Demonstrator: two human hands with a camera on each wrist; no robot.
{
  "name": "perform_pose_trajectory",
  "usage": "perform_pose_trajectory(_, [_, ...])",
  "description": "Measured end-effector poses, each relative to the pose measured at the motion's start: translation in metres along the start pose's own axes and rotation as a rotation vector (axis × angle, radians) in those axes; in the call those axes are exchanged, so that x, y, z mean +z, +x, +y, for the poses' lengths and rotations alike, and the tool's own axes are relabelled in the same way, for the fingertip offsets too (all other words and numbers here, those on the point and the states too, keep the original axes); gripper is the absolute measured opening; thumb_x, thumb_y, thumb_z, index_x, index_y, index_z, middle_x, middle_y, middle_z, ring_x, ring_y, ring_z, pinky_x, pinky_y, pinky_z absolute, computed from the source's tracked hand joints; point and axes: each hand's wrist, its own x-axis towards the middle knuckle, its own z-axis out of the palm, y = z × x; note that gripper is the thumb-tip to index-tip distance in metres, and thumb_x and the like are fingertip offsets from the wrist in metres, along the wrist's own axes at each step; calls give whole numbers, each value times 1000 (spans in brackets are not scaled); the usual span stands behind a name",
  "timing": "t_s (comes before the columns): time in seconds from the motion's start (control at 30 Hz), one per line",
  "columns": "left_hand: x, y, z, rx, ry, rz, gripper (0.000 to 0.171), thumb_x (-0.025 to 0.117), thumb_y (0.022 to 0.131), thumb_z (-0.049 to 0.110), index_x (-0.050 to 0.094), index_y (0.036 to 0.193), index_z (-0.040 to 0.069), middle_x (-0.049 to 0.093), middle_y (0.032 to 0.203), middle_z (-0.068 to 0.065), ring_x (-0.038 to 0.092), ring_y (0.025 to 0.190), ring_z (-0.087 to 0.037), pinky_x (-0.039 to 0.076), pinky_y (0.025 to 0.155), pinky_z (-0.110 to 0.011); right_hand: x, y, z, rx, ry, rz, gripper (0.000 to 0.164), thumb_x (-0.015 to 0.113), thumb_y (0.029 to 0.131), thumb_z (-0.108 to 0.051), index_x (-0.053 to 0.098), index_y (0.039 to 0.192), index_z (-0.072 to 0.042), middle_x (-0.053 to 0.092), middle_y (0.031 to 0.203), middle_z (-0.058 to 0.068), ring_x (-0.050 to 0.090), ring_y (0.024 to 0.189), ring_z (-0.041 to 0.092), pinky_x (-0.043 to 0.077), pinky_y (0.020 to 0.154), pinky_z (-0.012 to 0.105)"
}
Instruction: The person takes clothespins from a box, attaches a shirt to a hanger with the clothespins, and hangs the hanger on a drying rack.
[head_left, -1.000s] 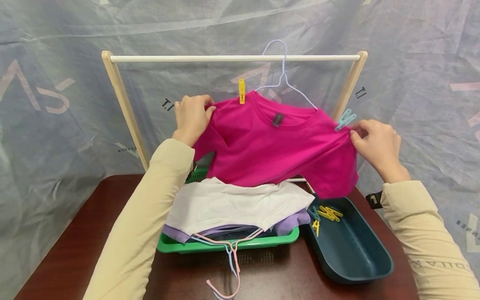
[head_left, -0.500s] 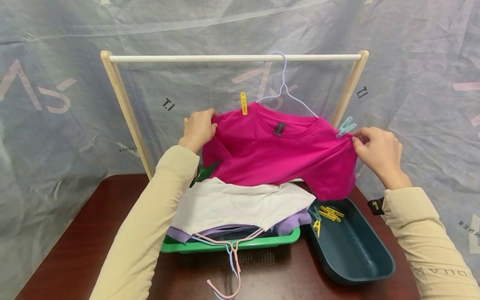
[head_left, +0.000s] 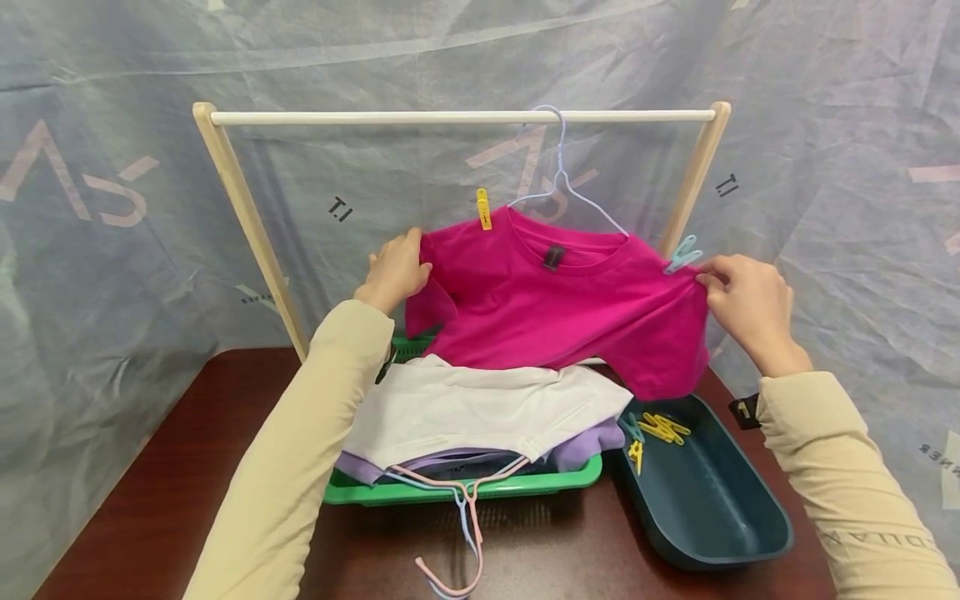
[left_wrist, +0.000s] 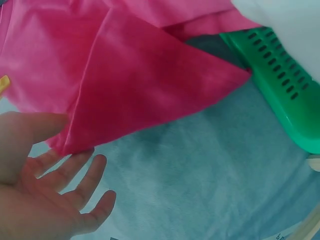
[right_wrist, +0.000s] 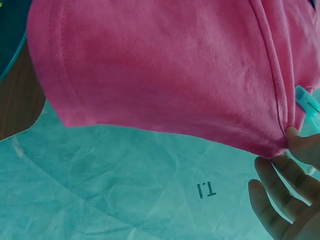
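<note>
A magenta T-shirt (head_left: 555, 308) hangs on a pale lilac wire hanger (head_left: 560, 158), whose hook is over the white rail (head_left: 375, 117) of a small wooden-legged rack. One yellow clothespin (head_left: 484, 210) grips the left shoulder; a light blue clothespin (head_left: 682, 255) sits on the right one. My left hand (head_left: 394, 268) pinches the left sleeve's upper edge between thumb and fingers, the lower fingers spread apart in the left wrist view. On the other side, my right hand (head_left: 752, 304) pinches the right sleeve (right_wrist: 165, 75) just beyond the blue clothespin.
Below the shirt, a green basket (head_left: 465, 493) holds a white garment (head_left: 480, 412) over purple cloth (head_left: 585, 446). Pink and blue hangers (head_left: 474, 533) stick out over its front. A dark bin (head_left: 720, 500) with yellow clothespins (head_left: 663, 428) stands to the right on the brown table (head_left: 187, 450).
The shirt and hanger have come down, bringing the hook from above the rail onto it, then shifted slightly left. Both hands have lowered with the sleeves, still pinching them.
</note>
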Motion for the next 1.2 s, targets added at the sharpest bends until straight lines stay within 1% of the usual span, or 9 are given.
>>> perform_pose_trajectory(0.07, [1, 0, -2, -2, -1, 2, 47, 51, 91, 21, 34, 133, 7, 46, 132, -17, 40, 124, -37, 25, 99, -60, 1, 0, 1, -3, 3, -6, 17, 55, 84, -9, 70, 90, -9, 67, 86, 15, 58, 73, 38, 38, 54, 55])
perform_pose_trajectory(0.23, [3, -2, -8, -9, 8, 6, 47, 50, 91, 21, 34, 134, 9, 46, 134, -15, 41, 123, -37, 23, 100, -59, 4, 0, 3, -11, 4, -20, 14, 57, 84, -9, 70, 89, -8, 67, 84, 15, 57, 68, 35, 37, 53, 52])
perform_pose_trajectory(0.37, [4, -4, -15, -15, 37, 12, 47, 49, 91, 21, 34, 135, 10, 46, 134, -15, 41, 122, -38, 25, 98, -58, 6, 1, 4, -3, 3, -50, 15, 56, 85, -10, 69, 92, -9, 67, 83, 15, 56, 68, 32, 36, 53, 49])
perform_pose_trajectory(0.5, [4, -10, -23, 4, 64, 25, 46, 50, 90, 19, 36, 133, 9, 48, 132, -16, 42, 120, -40, 27, 95, -58, 8, -1, 6, 7, 19, -83, 15, 55, 86, -12, 67, 95, -9, 67, 84, 15, 58, 71, 31, 38, 55, 46])
perform_pose_trajectory(0.7, [6, -23, -40, 25, 94, 44, 43, 52, 90, 17, 41, 131, 8, 52, 129, -16, 44, 117, -42, 30, 91, -57, 6, -5, 13, 14, 34, -127, 19, 54, 89, -16, 63, 101, -5, 66, 91, 18, 60, 81, 34, 40, 63, 50])
perform_pose_trajectory(0.83, [6, -33, -51, 49, 112, 58, 40, 51, 90, 17, 44, 128, 8, 56, 122, -16, 47, 112, -41, 32, 87, -56, 4, -10, 18, 10, 15, -150, 21, 52, 89, -16, 63, 101, -3, 64, 91, 19, 59, 80, 35, 41, 61, 50])
perform_pose_trajectory(1.03, [3, -50, -61, 103, 148, 82, 35, 50, 92, 20, 46, 125, 9, 61, 108, -14, 52, 101, -38, 35, 77, -50, 0, -21, 23, -16, -9, -173, 19, 53, 88, -15, 63, 99, -2, 64, 88, 19, 59, 78, 34, 43, 57, 49])
perform_pose_trajectory(1.2, [4, -68, -70, 161, 164, 109, 35, 51, 92, 20, 47, 125, 8, 62, 108, -14, 53, 97, -39, 36, 76, -52, 0, -36, 28, -30, -26, -191, 18, 54, 86, -14, 63, 97, -2, 64, 86, 18, 59, 78, 33, 44, 55, 49])
